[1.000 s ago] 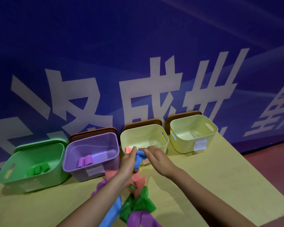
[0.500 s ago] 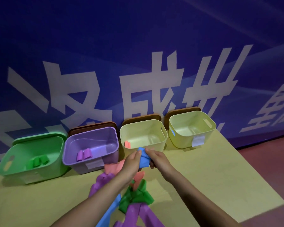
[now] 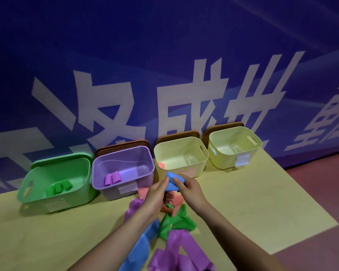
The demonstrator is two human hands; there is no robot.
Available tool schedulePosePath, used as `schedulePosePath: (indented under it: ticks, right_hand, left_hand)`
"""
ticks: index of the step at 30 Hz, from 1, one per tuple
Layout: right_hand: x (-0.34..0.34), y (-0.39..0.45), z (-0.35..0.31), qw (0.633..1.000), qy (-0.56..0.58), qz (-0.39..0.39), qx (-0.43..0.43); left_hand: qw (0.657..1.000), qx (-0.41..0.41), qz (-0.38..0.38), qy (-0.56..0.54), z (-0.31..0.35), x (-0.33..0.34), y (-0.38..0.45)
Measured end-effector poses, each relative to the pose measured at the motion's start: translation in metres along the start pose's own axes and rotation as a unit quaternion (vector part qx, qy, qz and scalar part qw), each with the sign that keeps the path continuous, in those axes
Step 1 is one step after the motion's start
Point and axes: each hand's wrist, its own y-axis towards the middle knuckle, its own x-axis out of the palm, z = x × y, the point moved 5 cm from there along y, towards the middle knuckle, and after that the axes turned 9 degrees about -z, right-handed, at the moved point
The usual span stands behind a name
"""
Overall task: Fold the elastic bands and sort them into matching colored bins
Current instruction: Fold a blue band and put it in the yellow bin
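Just below the centre of the frame, the left hand [image 3: 156, 192] and right hand [image 3: 188, 189] are pinching the blue band [image 3: 172, 183], now bunched tighter than a second ago, suggesting folding is nearly done and the far-right bin [image 3: 221, 162] comes next.

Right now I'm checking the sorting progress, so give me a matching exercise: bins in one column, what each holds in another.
Bins:
1. green bin
2. purple bin
3. left yellow bin
4. right yellow bin

Contents:
A. a pink folded band
B. green folded bands
C. no band visible
D. purple folded bands

Pairs: 1-B, 2-D, 3-A, 4-C
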Motion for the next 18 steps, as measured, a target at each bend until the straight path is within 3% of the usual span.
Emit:
schedulePosePath:
  ticks: [4,11,18]
  right_hand:
    - [0.003,-0.004,-0.008,0.997,-0.064,-0.012,-0.039]
    - [0.006,-0.016,-0.010,0.983,-0.146,-0.045,-0.099]
    - [0.001,-0.028,-0.007,0.971,-0.214,-0.041,-0.096]
  left_hand:
    - [0.999,-0.008,0.003,-0.053,-0.001,-0.007,0.000]
    - [0.999,-0.013,-0.032,0.012,-0.005,-0.008,-0.017]
    - [0.997,-0.038,-0.059,-0.012,-0.008,-0.004,-0.022]
